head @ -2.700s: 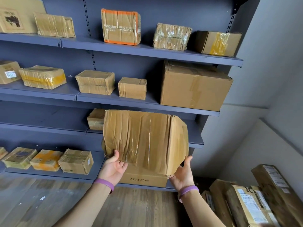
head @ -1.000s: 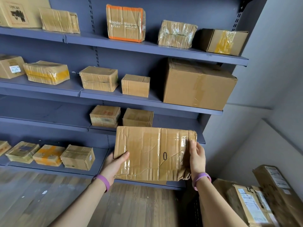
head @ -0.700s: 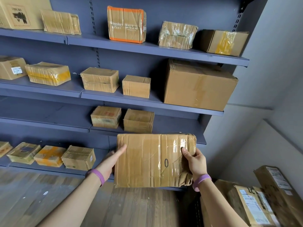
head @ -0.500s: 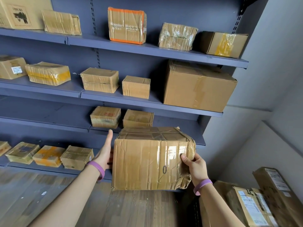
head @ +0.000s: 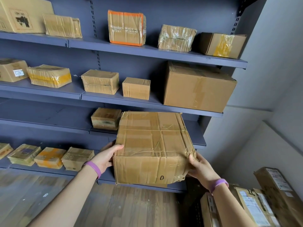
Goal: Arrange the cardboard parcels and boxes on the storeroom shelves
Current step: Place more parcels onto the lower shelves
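Progress partial. Shelves (head: pixel 155 52) above and left of the fingers (head: pixel 117 147) already stocked; floor parcels (head: pixel 255 207) below and right of them not yet shelved. Box (head: pixel 152 145) gripped between left hand (head: pixel 106 157) and right hand (head: pixel 199 167), fingers curled round both sides, level with third shelf (head: pixel 199 141). Cardboard creased, heavily taped, lower right corner crushed, "0" inked on front.

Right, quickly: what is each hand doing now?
Left hand: grips the crumpled cardboard box at its left edge.
Right hand: grips the same box at its lower right corner.
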The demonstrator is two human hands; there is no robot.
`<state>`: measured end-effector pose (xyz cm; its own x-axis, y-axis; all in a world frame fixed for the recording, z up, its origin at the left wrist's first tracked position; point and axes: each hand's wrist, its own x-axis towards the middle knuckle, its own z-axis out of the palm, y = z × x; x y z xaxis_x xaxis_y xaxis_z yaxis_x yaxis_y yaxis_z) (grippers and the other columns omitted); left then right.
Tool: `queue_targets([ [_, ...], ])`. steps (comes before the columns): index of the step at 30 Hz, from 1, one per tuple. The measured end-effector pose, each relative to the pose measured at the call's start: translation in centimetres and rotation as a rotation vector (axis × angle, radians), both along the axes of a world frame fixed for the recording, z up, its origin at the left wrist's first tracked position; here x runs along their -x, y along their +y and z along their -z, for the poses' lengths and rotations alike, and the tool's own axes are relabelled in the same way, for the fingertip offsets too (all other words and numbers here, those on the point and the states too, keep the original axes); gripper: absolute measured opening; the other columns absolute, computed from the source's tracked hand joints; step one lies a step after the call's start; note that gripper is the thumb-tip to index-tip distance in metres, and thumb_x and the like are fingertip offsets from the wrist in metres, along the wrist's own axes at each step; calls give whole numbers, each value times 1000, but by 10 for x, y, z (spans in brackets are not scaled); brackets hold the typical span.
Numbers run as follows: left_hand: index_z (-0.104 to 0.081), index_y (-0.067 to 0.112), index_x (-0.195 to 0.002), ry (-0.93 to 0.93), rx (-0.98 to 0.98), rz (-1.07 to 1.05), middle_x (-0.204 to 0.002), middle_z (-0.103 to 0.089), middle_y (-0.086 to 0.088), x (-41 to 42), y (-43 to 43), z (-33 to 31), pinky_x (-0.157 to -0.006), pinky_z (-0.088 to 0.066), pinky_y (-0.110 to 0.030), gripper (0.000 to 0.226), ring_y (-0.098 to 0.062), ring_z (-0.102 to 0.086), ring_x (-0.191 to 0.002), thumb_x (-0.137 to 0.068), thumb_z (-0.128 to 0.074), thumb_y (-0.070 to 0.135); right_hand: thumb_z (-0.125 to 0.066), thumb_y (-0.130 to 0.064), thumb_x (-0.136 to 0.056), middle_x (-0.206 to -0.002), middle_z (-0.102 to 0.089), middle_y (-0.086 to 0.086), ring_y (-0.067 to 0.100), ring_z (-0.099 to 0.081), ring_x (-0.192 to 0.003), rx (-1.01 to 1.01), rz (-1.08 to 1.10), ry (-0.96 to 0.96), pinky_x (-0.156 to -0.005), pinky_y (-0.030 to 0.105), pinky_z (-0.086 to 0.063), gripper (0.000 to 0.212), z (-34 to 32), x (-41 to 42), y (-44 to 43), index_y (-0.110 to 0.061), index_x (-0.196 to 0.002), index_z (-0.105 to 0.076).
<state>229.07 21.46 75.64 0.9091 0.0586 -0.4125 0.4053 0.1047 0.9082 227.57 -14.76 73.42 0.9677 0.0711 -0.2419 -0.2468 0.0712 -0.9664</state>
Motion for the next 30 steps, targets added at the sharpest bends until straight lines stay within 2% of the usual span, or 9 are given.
queue_targets([
  [3,-68,23,-122,-9,30,8,-114,-75,-7,6,-1,3,-99,-50,-47,28,-28,-65,-113,-95,-66,19,-64,-82,-69,-127,-64,2,29,-60,-119,22,77,100,-94,61,-52,79,-11,-2,3,-32,-131,-59],
  [8,-64,24,-128,-68,56,18,-119,-73,-4,16,7,9,-99,-51,-46,35,-25,-65,-115,-97,-59,9,-41,-74,-85,-121,-67,4,25,-62,-110,126,188,127,-96,47,-50,72,-29,-6,6,-16,-121,-65],
  [14,-55,35,-134,-91,14,106,-125,-71,4,25,11,18,-97,-51,-43,49,-21,-62,-120,-96,-58,4,-48,-66,-89,-129,-51,1,24,-50,-118,231,214,26,-102,42,-42,66,-42,-20,11,-20,-137,-45],
  [16,-51,39,-136,-90,1,140,-126,-70,5,27,11,21,-97,-51,-42,58,-19,-61,-121,-95,-57,-2,-54,-60,-91,-119,-60,0,21,-57,-109,308,194,-32,-100,39,-45,54,-45,-20,13,-20,-127,-52],
  [19,-48,32,-138,-95,-44,196,-126,-69,1,29,7,22,-99,-50,-39,68,-20,-62,-120,-90,-53,-15,-69,-40,-90,-100,-68,2,17,-63,-89,408,193,-113,-82,32,-49,27,-41,-19,13,-16,-102,-62],
  [22,-51,28,-133,-78,-62,155,-120,-70,-6,30,3,21,-94,-52,-39,68,-24,-64,-114,-87,-49,-22,-79,-20,-84,-88,-64,11,25,-59,-79,436,201,-129,-74,38,-49,31,-35,-19,7,-1,-99,-60],
  [24,-55,24,-129,-65,-45,114,-122,-69,-9,27,1,17,-95,-51,-39,49,-25,-63,-115,-93,-51,-9,-80,-12,-81,-87,-60,14,26,-56,-78,493,191,-116,-74,41,-50,32,-31,-18,4,2,-98,-57],
  [26,-55,13,-131,-37,-8,91,-133,-64,-13,23,-3,10,-105,-46,-41,32,-25,-60,-120,-101,-52,22,-79,-7,-81,-89,-60,11,26,-56,-80,503,187,-128,-73,36,-50,27,-29,-13,3,-4,-97,-57],
  [30,-48,-1,-141,78,10,49,-134,-61,-18,7,-4,-2,-107,-42,-43,110,-29,-58,-123,-79,-28,87,-77,4,-80,-97,-64,6,25,-60,-90,470,222,-179,-77,31,-48,36,-21,-5,2,-12,-107,-58],
])
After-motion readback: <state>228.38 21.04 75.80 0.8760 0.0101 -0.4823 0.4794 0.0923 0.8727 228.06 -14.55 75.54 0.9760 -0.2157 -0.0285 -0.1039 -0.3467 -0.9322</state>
